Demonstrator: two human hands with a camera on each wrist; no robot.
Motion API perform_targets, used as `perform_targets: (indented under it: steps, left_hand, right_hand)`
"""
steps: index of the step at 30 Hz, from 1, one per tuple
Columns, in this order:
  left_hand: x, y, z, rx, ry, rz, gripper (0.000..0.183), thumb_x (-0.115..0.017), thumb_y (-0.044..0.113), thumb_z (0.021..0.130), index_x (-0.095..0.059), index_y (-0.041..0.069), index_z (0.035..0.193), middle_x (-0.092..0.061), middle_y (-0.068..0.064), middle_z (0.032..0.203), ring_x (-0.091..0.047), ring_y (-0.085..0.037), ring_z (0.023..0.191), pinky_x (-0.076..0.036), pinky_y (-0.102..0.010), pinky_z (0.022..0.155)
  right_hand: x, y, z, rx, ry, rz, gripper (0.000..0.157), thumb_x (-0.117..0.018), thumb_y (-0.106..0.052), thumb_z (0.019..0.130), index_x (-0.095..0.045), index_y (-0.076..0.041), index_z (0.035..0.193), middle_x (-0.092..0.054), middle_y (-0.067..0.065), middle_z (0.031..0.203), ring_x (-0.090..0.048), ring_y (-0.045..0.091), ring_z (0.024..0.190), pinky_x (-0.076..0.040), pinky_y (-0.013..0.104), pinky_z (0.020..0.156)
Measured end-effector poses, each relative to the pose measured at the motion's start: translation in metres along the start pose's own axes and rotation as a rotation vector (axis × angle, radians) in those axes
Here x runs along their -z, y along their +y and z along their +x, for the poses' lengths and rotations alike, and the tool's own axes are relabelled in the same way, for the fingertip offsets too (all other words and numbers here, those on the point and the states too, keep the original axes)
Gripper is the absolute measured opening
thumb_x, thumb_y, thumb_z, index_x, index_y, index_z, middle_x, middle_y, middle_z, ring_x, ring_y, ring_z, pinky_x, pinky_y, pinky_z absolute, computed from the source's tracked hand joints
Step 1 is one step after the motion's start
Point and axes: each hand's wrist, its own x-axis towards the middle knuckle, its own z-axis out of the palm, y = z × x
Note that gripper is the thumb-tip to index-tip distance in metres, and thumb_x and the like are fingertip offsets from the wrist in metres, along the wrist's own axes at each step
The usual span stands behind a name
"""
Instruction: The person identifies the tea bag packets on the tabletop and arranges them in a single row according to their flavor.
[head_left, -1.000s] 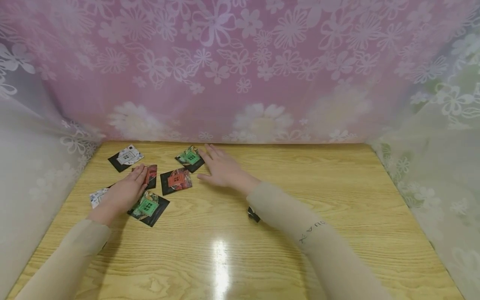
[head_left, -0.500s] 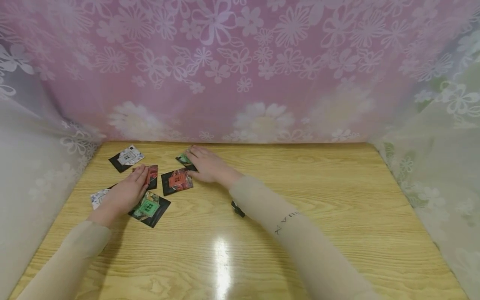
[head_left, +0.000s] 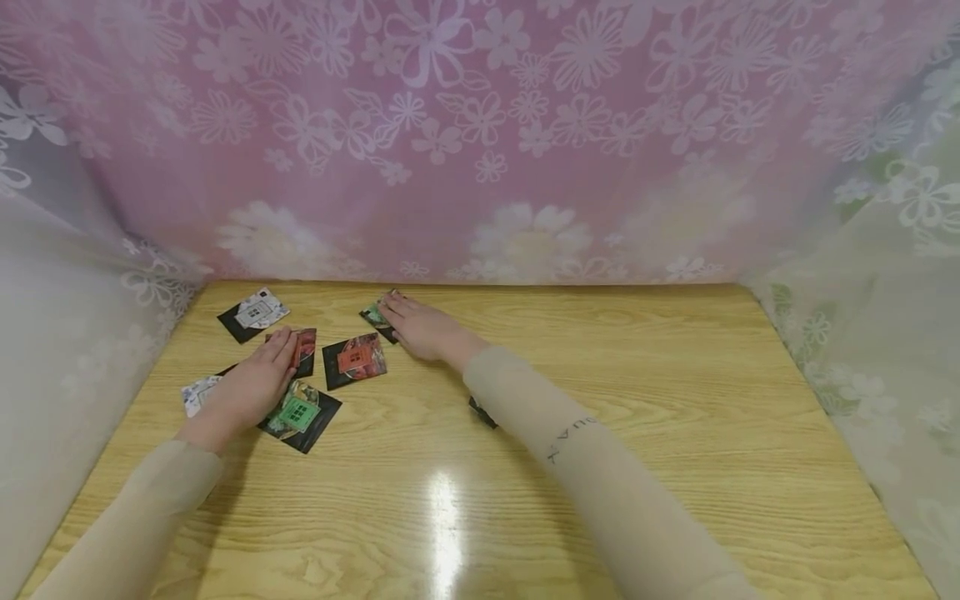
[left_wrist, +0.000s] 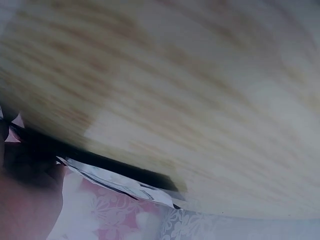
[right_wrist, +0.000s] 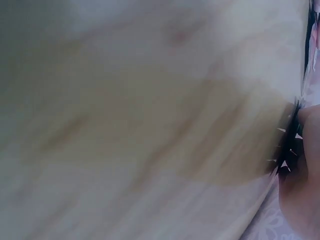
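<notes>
Pink flowered cloth [head_left: 525, 167] hangs behind a wood-grained surface [head_left: 675, 375], with paler flowered cloth [head_left: 885, 350] at the sides. Both hands lie palm down, fingers straight and close together. Under the right hand [head_left: 425, 327] is a green packet [head_left: 374, 315], mostly covered, one corner pointing left; its long axis cannot be told. Beneath the fingers of the left hand [head_left: 255, 385] is a red packet [head_left: 306, 350]. Just left of that hand shows a white packet [head_left: 198, 393], partly covered; on its right, a green packet [head_left: 303, 417] sits diagonally, a corner toward the person. Between the hands, another red packet [head_left: 355, 361] lies with its long axis roughly sideways. Beyond the left hand is a second white packet [head_left: 253, 314], making six: two white, two red, two green.
</notes>
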Motion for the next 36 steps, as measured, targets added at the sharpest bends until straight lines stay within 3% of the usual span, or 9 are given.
perform_targets:
  steps: [9, 21, 36]
  left_hand:
    - [0.0, -0.001, -0.001, 0.002, -0.013, -0.025, 0.061, -0.045, 0.017, 0.114, -0.025, -0.016, 0.161, -0.021, -0.038, 0.169, -0.024, -0.055, 0.157, -0.028, -0.066, 0.128]
    - [-0.001, -0.002, 0.001, 0.011, -0.006, -0.015, 0.062, -0.046, 0.019, 0.115, -0.025, -0.015, 0.162, -0.021, -0.038, 0.169, -0.026, -0.054, 0.157, -0.033, -0.066, 0.126]
    - [-0.006, -0.004, 0.0, -0.005, 0.002, 0.001, 0.061, -0.046, 0.02, 0.114, -0.027, -0.015, 0.161, -0.023, -0.037, 0.169, -0.027, -0.054, 0.157, -0.033, -0.065, 0.126]
  right_hand:
    - [-0.007, 0.01, -0.015, 0.002, 0.025, -0.054, 0.062, -0.027, -0.033, 0.119, -0.004, -0.011, 0.172, 0.0, 0.009, 0.181, 0.001, 0.023, 0.169, -0.005, 0.035, 0.139]
    - [-0.007, 0.03, -0.044, 0.019, -0.002, 0.01, 0.063, -0.031, -0.033, 0.119, -0.008, -0.006, 0.171, -0.004, 0.014, 0.18, -0.004, 0.026, 0.169, -0.01, 0.038, 0.139]
    - [-0.018, 0.06, -0.096, -0.044, 0.011, 0.096, 0.063, -0.033, -0.03, 0.118, -0.011, -0.002, 0.17, -0.006, 0.017, 0.179, -0.006, 0.03, 0.168, -0.012, 0.043, 0.139]
